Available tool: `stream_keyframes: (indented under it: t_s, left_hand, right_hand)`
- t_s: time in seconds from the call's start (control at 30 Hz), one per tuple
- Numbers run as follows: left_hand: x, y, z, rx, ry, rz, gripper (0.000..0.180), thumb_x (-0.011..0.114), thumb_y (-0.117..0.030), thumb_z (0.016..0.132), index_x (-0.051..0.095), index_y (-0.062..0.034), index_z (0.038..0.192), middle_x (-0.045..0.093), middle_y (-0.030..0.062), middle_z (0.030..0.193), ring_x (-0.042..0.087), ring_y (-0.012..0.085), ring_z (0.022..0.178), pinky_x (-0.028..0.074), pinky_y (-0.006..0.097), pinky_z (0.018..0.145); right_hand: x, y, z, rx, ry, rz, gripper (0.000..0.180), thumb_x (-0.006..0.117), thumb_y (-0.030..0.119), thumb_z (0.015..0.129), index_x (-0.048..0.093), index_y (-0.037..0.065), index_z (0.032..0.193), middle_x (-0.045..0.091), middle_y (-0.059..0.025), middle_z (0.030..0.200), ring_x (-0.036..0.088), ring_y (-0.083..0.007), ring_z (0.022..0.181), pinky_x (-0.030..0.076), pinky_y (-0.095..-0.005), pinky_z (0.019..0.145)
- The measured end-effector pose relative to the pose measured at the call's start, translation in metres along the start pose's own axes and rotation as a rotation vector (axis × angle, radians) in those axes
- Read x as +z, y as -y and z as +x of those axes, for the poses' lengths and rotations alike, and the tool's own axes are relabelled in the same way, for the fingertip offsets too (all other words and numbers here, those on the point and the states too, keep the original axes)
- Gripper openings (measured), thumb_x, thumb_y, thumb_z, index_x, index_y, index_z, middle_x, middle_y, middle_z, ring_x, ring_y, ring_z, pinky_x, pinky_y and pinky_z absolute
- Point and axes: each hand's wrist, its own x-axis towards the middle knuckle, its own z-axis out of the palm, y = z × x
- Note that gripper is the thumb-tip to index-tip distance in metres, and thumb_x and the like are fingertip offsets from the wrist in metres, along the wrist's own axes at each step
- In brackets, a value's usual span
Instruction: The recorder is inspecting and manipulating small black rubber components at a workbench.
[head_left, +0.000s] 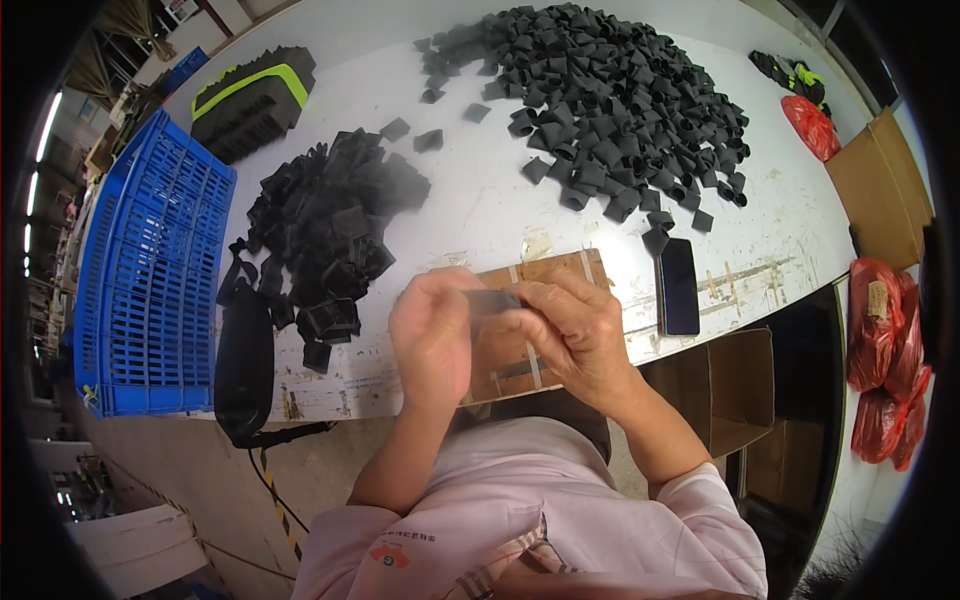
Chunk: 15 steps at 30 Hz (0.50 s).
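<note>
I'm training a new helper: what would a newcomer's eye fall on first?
First, the big heap of dark pieces spreads over the far side of the white table. A bright blue crate sits at its left. Nearer, the right hand pinches a dark piece beside the blurred left hand.

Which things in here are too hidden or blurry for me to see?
Right end of the black piece: head view, covered by the right hand.
Exact grip of the left hand: head view, blurred.
Bottom of the big pile: head view, buried by its top layers.
Insides of the red bags: head view, hidden by plastic.
</note>
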Motion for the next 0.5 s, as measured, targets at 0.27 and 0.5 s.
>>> stream_keyframes:
  t_s: [0.27, 0.5]
  left_hand:
    - [0.0016, -0.0008, 0.0003, -0.001, 0.002, 0.044, 0.007, 0.048, -0.004, 0.085, 0.051, 0.0011, 0.089, 0.054, 0.0092, 0.088, 0.049, 0.0155, 0.081, 0.039, 0.028, 0.076]
    - [-0.0004, -0.002, 0.0038, -0.08, -0.046, -0.086, 0.005, 0.046, -0.003, 0.085, 0.05, -0.0002, 0.085, 0.053, 0.0095, 0.087, 0.048, 0.0158, 0.08, 0.038, 0.027, 0.074]
  right_hand:
    - [0.0088, -0.005, -0.0024, -0.143, -0.102, -0.152, 0.017, 0.066, 0.001, 0.067, 0.058, -0.002, 0.082, 0.046, -0.0091, 0.062, 0.046, -0.0233, 0.053, 0.038, -0.0332, 0.046]
    - [0.0082, -0.0083, 0.0031, -0.171, -0.057, -0.157, 0.013, 0.064, -0.001, 0.07, 0.06, -0.002, 0.083, 0.051, -0.009, 0.065, 0.048, -0.0189, 0.053, 0.038, -0.0276, 0.046]
